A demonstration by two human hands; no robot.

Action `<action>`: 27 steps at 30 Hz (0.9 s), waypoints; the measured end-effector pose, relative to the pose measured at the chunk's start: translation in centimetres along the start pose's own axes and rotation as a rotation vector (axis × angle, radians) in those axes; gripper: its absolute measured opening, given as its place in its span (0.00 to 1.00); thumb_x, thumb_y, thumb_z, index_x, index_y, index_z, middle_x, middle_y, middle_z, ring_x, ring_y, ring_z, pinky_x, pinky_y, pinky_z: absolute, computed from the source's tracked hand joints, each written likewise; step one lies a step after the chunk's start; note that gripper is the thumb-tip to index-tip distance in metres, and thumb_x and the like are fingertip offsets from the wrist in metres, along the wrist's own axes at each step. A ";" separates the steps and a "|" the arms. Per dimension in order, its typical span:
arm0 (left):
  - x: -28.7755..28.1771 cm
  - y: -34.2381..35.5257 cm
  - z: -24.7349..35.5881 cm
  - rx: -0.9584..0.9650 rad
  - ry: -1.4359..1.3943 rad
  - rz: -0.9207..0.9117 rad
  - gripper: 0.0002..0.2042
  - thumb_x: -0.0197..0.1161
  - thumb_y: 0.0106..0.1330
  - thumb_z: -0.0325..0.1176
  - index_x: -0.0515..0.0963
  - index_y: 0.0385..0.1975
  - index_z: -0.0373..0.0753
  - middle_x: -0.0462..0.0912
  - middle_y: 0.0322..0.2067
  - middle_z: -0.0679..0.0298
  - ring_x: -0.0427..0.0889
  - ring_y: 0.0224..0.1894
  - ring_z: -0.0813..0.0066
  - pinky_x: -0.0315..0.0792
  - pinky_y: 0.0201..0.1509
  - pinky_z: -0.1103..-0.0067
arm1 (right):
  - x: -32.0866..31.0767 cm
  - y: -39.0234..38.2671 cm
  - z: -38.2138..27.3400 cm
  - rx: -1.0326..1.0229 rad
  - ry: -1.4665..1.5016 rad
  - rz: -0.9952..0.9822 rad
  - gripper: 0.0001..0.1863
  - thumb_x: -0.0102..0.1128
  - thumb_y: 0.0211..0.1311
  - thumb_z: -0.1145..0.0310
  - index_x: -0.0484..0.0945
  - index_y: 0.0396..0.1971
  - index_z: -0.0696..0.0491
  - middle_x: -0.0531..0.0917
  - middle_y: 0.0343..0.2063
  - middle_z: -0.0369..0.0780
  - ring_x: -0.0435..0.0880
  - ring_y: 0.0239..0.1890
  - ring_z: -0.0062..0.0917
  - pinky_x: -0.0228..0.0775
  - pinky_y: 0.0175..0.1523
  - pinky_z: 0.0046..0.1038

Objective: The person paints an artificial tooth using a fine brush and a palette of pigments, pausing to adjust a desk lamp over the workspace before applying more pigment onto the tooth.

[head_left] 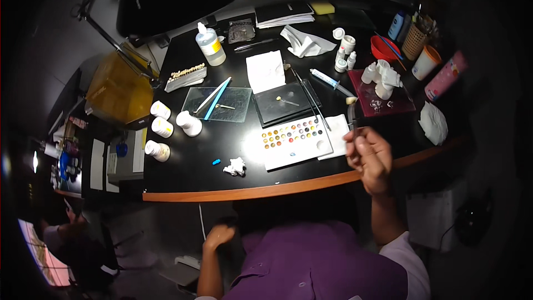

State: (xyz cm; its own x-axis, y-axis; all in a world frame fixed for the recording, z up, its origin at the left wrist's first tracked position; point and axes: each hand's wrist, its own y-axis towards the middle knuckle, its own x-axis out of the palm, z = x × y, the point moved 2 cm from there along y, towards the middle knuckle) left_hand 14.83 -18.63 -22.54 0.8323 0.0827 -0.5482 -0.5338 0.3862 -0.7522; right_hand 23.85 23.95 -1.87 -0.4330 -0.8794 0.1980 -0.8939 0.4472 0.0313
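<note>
My right hand [367, 155] is raised at the desk's front right, fingers closed round a dark tool [351, 116], beside a white palette [297, 155] with rows of coloured dots and a white pad [336, 150]. Behind them lie a black tile [269, 111], thin tools [311, 97] and a syringe [327, 78]. My left hand [219, 236] hangs below the desk edge, bent at the wrist; its fingertips are too unclear to read.
The black desk [239, 183] also holds white bottles [189, 125], a glass slab [239, 111], a red tray [388, 105] and crumpled tissue [234, 168]. A lamp [177, 0] overhangs the back left. Another person [64, 233] sits at far left.
</note>
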 end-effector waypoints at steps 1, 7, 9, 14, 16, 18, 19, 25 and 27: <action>-3.1 -5.2 3.8 0.041 -0.087 -0.075 0.20 0.58 0.77 0.42 0.83 0.56 0.34 0.86 0.51 0.41 0.84 0.56 0.42 0.76 0.62 0.61 | 2.3 0.2 -0.3 0.050 0.044 -0.102 0.13 0.49 0.81 0.65 0.80 0.48 0.58 0.78 0.30 0.32 0.66 0.25 0.09 0.55 0.30 0.14; -12.3 -16.4 13.7 0.901 -0.538 0.504 0.14 0.63 0.73 0.26 0.84 0.54 0.29 0.89 0.48 0.51 0.89 0.52 0.60 0.79 0.60 0.71 | 9.8 -0.2 0.5 0.293 0.193 -0.486 0.13 0.52 0.84 0.65 0.80 0.51 0.58 0.82 0.34 0.32 0.74 0.30 0.08 0.66 0.33 0.13; -14.9 -15.1 17.0 0.888 -0.512 0.790 0.14 0.63 0.72 0.25 0.83 0.55 0.28 0.89 0.49 0.49 0.89 0.52 0.59 0.78 0.60 0.71 | 11.7 -0.1 0.4 0.306 0.247 -0.543 0.13 0.53 0.83 0.64 0.80 0.51 0.58 0.82 0.34 0.31 0.74 0.30 0.09 0.67 0.34 0.13; -18.1 -9.8 21.9 0.871 -0.742 0.580 0.15 0.64 0.76 0.30 0.83 0.56 0.27 0.92 0.41 0.54 0.89 0.41 0.74 0.80 0.50 0.78 | 14.1 1.4 0.4 0.164 0.170 -0.460 0.12 0.52 0.84 0.65 0.81 0.49 0.57 0.82 0.33 0.33 0.77 0.30 0.11 0.72 0.36 0.16; -18.9 -8.5 22.8 0.938 -0.832 0.537 0.14 0.63 0.79 0.30 0.84 0.55 0.28 0.91 0.39 0.56 0.88 0.38 0.77 0.81 0.49 0.80 | 14.4 2.4 0.2 0.118 0.162 -0.449 0.12 0.52 0.84 0.66 0.81 0.48 0.57 0.82 0.33 0.33 0.78 0.31 0.11 0.73 0.38 0.17; -19.6 -8.2 23.5 0.935 -0.893 0.468 0.14 0.62 0.79 0.30 0.83 0.55 0.27 0.91 0.40 0.55 0.88 0.38 0.77 0.82 0.49 0.79 | 14.5 3.3 -0.1 0.058 0.083 -0.473 0.13 0.51 0.84 0.66 0.81 0.49 0.59 0.84 0.36 0.34 0.80 0.33 0.14 0.76 0.43 0.20; -19.9 -8.1 23.9 0.925 -0.959 0.406 0.14 0.62 0.79 0.30 0.83 0.55 0.27 0.90 0.40 0.54 0.88 0.38 0.76 0.83 0.48 0.79 | 14.4 3.7 -0.2 0.056 0.080 -0.465 0.13 0.51 0.84 0.66 0.81 0.49 0.59 0.84 0.36 0.34 0.80 0.33 0.14 0.76 0.43 0.20; -22.1 -6.4 25.0 1.042 -1.142 0.340 0.14 0.57 0.82 0.33 0.81 0.53 0.26 0.90 0.43 0.52 0.90 0.46 0.69 0.83 0.55 0.73 | 12.5 6.7 -2.3 -0.184 -0.186 -0.450 0.15 0.52 0.80 0.69 0.83 0.50 0.63 0.86 0.38 0.42 0.86 0.40 0.25 0.78 0.47 0.30; -23.4 -5.8 25.0 1.098 -1.221 0.315 0.14 0.56 0.82 0.32 0.81 0.53 0.26 0.90 0.40 0.53 0.90 0.45 0.67 0.82 0.57 0.72 | 11.1 8.9 -4.0 -0.542 -0.540 -0.311 0.10 0.59 0.73 0.72 0.86 0.43 0.62 0.86 0.35 0.46 0.87 0.37 0.31 0.78 0.45 0.32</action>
State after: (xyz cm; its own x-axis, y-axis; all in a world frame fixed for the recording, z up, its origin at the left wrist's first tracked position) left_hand 2.21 0.12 3.81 0.6221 0.6918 0.3667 -0.7797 0.5898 0.2100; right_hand 11.51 18.84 4.57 -0.2951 -0.8715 -0.3916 -0.8619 0.0659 0.5028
